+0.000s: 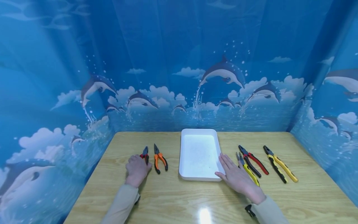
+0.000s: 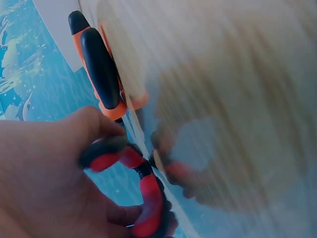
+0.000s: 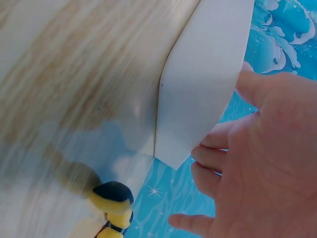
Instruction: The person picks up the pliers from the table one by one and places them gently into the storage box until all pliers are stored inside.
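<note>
On the left side of the table, my left hand (image 1: 137,169) grips a pair of red-and-black pliers (image 1: 145,152) by the handles, jaws facing away from me. In the left wrist view the thumb and fingers curl about the two spread handles (image 2: 152,193). Orange-and-black long-nose pliers (image 1: 156,158) lie just right of this hand. My right hand (image 1: 239,180) has its fingers extended at the right edge of a white rectangular tray (image 1: 199,179). From the right wrist, the fingertips appear along the rim of the tray (image 3: 198,84).
Yellow-and-black pliers (image 1: 253,176) lie beside the right hand, partly covered by it. Farther right are another red-and-black pair (image 1: 258,163) and larger yellow-and-black pliers (image 1: 285,168). A blue dolphin-print curtain (image 1: 167,62) surrounds the wooden table (image 1: 167,199) at the back and sides.
</note>
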Available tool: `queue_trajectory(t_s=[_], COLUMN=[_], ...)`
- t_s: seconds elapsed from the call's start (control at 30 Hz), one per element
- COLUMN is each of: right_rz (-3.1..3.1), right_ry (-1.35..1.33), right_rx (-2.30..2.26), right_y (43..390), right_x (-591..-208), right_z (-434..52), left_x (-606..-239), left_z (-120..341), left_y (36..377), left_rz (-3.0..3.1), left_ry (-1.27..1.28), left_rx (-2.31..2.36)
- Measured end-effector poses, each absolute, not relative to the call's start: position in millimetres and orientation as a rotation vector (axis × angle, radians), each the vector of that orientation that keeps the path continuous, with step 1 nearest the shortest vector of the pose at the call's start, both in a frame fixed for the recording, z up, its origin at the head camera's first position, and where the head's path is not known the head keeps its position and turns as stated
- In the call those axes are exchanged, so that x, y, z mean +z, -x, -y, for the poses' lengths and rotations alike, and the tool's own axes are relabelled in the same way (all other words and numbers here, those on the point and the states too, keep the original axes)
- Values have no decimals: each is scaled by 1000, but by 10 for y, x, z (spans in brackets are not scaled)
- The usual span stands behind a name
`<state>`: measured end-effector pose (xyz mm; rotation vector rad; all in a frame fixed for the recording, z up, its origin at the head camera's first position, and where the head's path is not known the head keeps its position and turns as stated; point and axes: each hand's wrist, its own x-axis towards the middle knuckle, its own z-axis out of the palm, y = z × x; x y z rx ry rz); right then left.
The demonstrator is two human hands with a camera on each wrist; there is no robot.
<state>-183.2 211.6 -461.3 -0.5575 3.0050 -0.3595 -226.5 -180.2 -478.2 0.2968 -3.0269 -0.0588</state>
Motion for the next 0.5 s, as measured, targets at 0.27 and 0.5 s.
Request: queue_trajectory(t_s=[0.27,0.5], right_rz=[-3001,-3007], right_ry=[564,554], right_rx=[-368,-370], right_y=[1827,1823], right_x=[-4612,-4601], right_z=[-2107,-2108], left_x=[-4743,-4683], left_z=[1837,1825], left_y=[2248,2240], left_rz=[2993,2850], left_ry=[-262,-167], left_rx=[-9,-169])
